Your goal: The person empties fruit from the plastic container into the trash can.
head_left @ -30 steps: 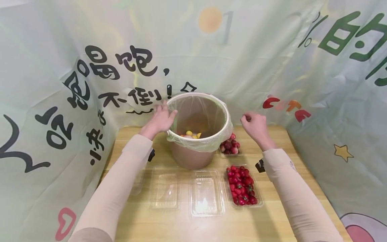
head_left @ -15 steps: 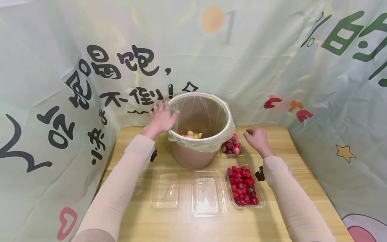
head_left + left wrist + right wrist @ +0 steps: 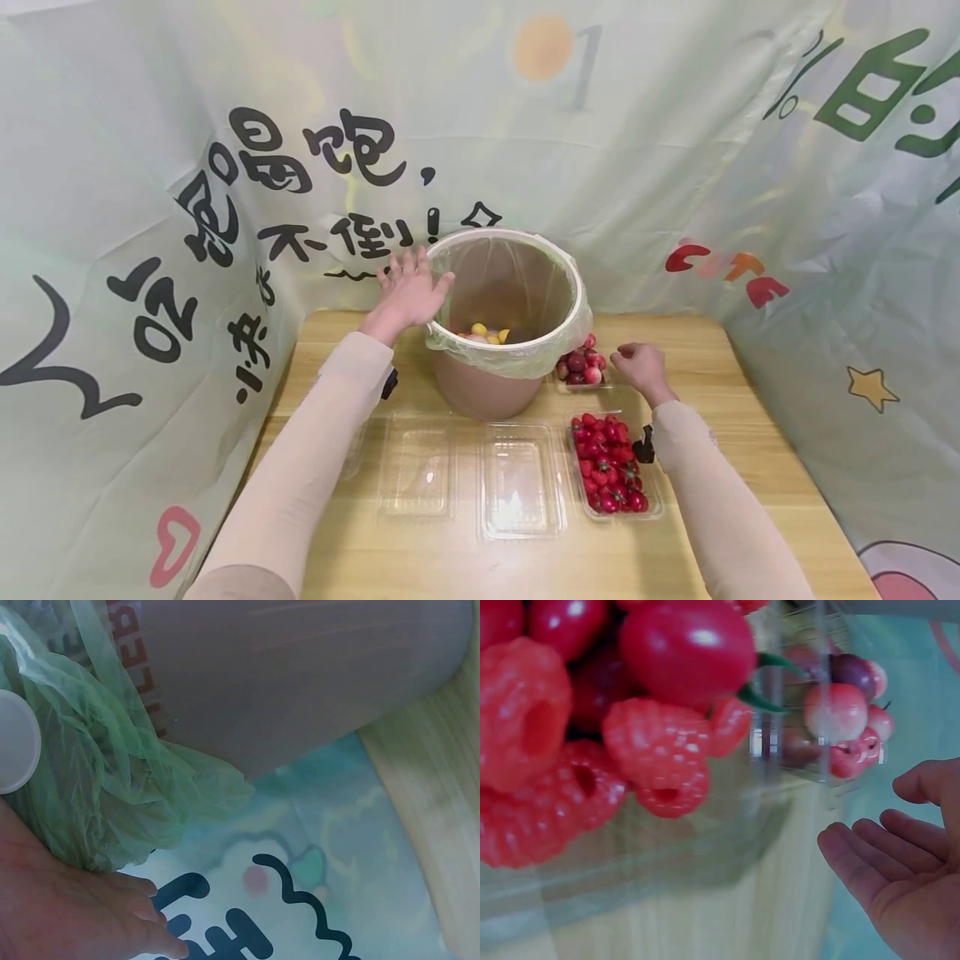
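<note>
A brown bin lined with a pale green plastic bag stands at the back middle of the table. My left hand lies at its left rim, fingers spread; the left wrist view shows the hand against the gathered bag. Some yellow fruit shows inside the bin. My right hand, fingers loosely bent with the thumb apart from them, holds nothing. It is just right of a clear tray of dark red and pink round fruit. Raspberries and small glossy red fruit fill a nearer tray.
Two bare clear plastic trays lie in front of the bin, the right tray and the left tray. Another clear tray is mostly hidden by the left sleeve. Printed cloth walls enclose the wooden table.
My right hand has come down and nearer, from beside the bin's rim to beside the dark red fruit. The left hand stays at the rim. The head view has swung slightly left.
</note>
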Demonstrator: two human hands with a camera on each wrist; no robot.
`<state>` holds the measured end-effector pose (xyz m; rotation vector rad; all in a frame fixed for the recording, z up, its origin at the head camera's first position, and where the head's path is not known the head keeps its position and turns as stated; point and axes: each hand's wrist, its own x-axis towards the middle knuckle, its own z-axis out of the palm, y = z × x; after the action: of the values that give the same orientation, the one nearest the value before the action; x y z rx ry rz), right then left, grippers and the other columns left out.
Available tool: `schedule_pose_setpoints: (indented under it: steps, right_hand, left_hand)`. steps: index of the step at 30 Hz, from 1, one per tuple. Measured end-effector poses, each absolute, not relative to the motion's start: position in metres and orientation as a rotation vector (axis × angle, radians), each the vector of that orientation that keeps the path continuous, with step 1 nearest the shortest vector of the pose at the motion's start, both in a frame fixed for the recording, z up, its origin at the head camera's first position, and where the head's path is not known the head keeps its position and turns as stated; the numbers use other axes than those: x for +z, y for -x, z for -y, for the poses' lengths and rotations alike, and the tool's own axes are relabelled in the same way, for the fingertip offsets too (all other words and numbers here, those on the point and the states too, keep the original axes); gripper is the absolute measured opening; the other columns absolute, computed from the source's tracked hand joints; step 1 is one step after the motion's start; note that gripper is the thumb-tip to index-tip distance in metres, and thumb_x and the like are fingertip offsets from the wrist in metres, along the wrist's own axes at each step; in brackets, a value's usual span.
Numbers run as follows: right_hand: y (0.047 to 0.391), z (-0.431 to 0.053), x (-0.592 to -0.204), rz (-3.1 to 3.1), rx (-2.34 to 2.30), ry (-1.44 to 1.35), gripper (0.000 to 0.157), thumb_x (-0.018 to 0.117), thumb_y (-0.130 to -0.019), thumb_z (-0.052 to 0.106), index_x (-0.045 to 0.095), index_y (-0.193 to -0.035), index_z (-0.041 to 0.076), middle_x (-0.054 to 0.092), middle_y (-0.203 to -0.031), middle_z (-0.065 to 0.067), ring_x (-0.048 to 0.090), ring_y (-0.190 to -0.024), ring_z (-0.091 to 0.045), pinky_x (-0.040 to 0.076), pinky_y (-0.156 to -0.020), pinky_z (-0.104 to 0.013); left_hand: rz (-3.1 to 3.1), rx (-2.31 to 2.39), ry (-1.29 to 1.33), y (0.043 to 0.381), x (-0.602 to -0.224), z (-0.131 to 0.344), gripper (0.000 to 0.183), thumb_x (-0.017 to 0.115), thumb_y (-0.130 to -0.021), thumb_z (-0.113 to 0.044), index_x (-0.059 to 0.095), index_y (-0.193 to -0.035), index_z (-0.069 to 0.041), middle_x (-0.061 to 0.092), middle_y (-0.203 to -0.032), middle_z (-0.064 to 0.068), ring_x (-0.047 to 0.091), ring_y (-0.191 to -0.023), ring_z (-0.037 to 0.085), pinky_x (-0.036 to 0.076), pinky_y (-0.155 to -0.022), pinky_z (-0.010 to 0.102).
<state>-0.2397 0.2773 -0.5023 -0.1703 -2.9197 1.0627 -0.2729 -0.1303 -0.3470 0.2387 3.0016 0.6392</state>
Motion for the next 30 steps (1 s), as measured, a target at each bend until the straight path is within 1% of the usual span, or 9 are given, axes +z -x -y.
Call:
schedule_pose_setpoints:
  steps: [4, 11, 18, 21, 27, 30]
  right_hand:
    - [0.240, -0.277, -0.510, 2.953, 1.111, 0.198, 0.043, 0.055, -0.097, 0.018, 0.060, -0.125, -0.015, 0.061, -0.124, -0.034, 0.058, -0.114, -0.049, 0.048, -0.099, -0.056]
    - [0.244, -0.278, -0.522, 3.012, 1.109, 0.204, 0.045, 0.051, -0.099, 0.021, 0.059, -0.127, -0.013, 0.059, -0.129, -0.034, 0.053, -0.120, -0.050, 0.044, -0.104, -0.057]
    - [0.246, -0.278, -0.528, 3.053, 1.040, 0.176, 0.043, 0.055, -0.096, 0.019, 0.062, -0.121, -0.016, 0.063, -0.120, -0.034, 0.057, -0.114, -0.048, 0.048, -0.099, -0.055]
    - [0.248, -0.277, -0.530, 3.064, 1.023, 0.176, 0.041, 0.057, -0.095, 0.018, 0.063, -0.119, -0.014, 0.064, -0.120, -0.033, 0.058, -0.114, -0.048, 0.048, -0.099, -0.055]
    - [0.251, -0.275, -0.534, 3.054, 1.052, 0.200, 0.035, 0.055, -0.094, 0.014, 0.066, -0.115, -0.012, 0.065, -0.117, -0.031, 0.059, -0.106, -0.044, 0.050, -0.092, -0.052]
    - [0.253, -0.275, -0.534, 3.037, 1.101, 0.224, 0.034, 0.053, -0.092, 0.010, 0.066, -0.114, -0.012, 0.064, -0.117, -0.032, 0.058, -0.105, -0.042, 0.050, -0.092, -0.051]
  left_hand:
    - [-3.004, 0.637, -0.234, 0.272, -0.347, 0.130, 0.086, 0.021, -0.102, -0.062, -0.003, -0.158, -0.002, -0.007, -0.164, 0.025, -0.015, -0.149, 0.046, -0.014, -0.116, 0.063]
    - [-3.011, 0.618, -0.232, 0.272, -0.348, 0.128, 0.086, 0.019, -0.102, -0.062, -0.003, -0.158, -0.002, -0.005, -0.164, 0.026, -0.010, -0.149, 0.048, -0.013, -0.116, 0.065]
    - [-3.029, 0.598, -0.238, 0.273, -0.348, 0.127, 0.086, 0.019, -0.102, -0.062, -0.001, -0.159, -0.002, -0.003, -0.164, 0.025, -0.008, -0.149, 0.049, -0.012, -0.116, 0.065]
    - [-3.029, 0.595, -0.233, 0.272, -0.347, 0.127, 0.085, 0.019, -0.102, -0.062, 0.000, -0.159, -0.002, -0.002, -0.164, 0.025, -0.008, -0.150, 0.048, -0.011, -0.117, 0.065]
    - [-3.027, 0.598, -0.233, 0.272, -0.346, 0.128, 0.084, 0.021, -0.102, -0.060, 0.000, -0.158, -0.001, -0.002, -0.164, 0.026, -0.009, -0.149, 0.048, -0.011, -0.116, 0.066]
    - [-3.028, 0.597, -0.229, 0.273, -0.347, 0.129, 0.084, 0.021, -0.102, -0.060, 0.000, -0.158, -0.001, -0.002, -0.164, 0.026, -0.010, -0.149, 0.047, -0.011, -0.116, 0.066]
